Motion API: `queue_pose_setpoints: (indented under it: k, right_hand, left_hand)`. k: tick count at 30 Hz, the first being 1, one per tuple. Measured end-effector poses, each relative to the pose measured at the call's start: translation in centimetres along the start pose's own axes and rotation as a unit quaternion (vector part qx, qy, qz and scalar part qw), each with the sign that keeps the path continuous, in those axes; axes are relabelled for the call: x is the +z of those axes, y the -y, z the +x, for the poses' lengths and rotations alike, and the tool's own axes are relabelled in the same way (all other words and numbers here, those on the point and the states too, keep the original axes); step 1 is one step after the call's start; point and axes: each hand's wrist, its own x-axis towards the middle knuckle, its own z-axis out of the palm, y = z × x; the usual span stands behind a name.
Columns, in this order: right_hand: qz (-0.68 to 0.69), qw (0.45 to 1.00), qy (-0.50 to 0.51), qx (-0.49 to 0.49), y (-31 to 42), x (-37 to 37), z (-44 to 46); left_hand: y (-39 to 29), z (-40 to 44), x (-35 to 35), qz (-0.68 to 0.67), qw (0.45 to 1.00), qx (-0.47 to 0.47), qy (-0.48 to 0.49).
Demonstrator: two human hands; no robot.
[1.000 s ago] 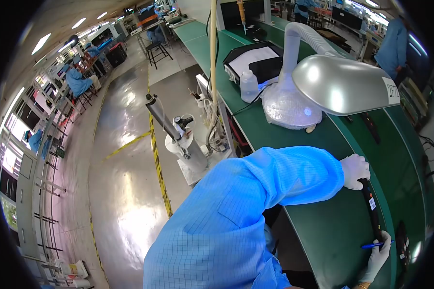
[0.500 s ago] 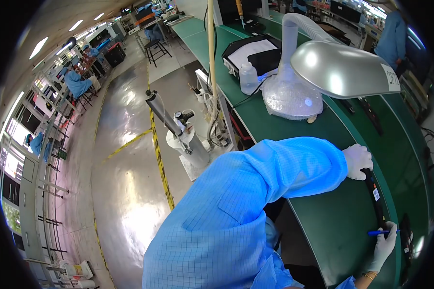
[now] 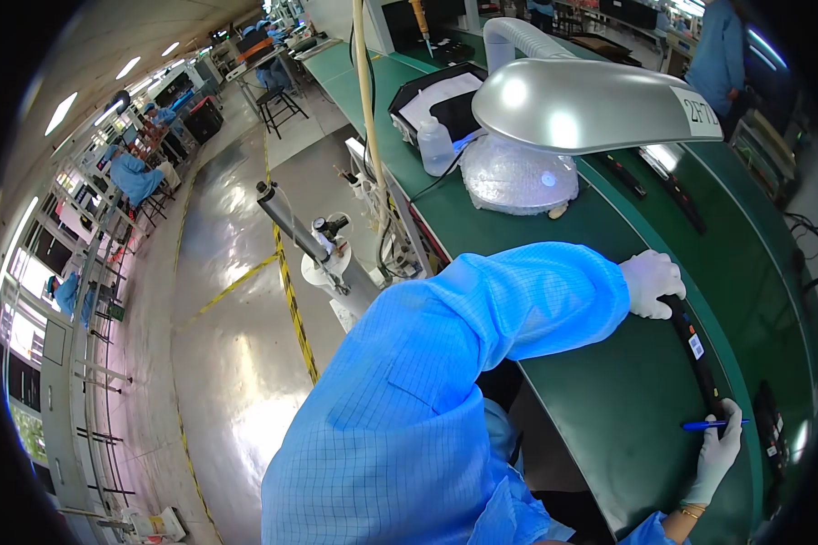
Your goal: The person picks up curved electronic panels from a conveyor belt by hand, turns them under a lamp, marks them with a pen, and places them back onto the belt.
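A long, thin black bar [image 3: 691, 347] with a white label and a small orange mark lies along the green bench. My left hand [image 3: 653, 283], in a white glove, is closed around its far end. Near the other end is my right hand [image 3: 720, 450], also gloved, with a blue pen [image 3: 703, 425] held between its fingers. Those fingers also reach the bar's near end; whether they grip it cannot be made out. The blue sleeve [image 3: 409, 381] of my left arm crosses the middle of the view.
Beyond my left hand stands a silver lamp [image 3: 582, 104] with a bubble-wrapped base [image 3: 518, 177]. A clear plastic bottle [image 3: 435, 147] and a black tray [image 3: 407, 107] are beside it. More black bars [image 3: 673, 191] lie on the green strip at right. Several people in blue work farther off.
The whole view has shifted slightly, so the bench items appear farther left. Both hands keep their places at the bar's ends, and the pen stays in my right hand.
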Motion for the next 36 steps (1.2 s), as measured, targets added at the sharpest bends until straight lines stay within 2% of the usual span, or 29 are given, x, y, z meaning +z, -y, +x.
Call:
queue_pose_setpoints:
  k: [6,29,36]
  right_hand:
    - [0.024,1.0,-0.013,0.009,0.3,0.4,-0.1]
    - [0.088,0.996,-0.004,0.013,-1.3,0.0,-0.1]
    - [0.064,0.998,0.004,0.015,-1.3,-0.2,-0.1]
  left_hand:
    - [-0.5,-0.1,-0.6,0.008,0.999,-0.018,0.025]
    - [0.5,0.0,0.6,0.008,1.0,0.019,-0.012]
    - [0.5,0.0,0.6,0.01,1.0,0.017,-0.011]
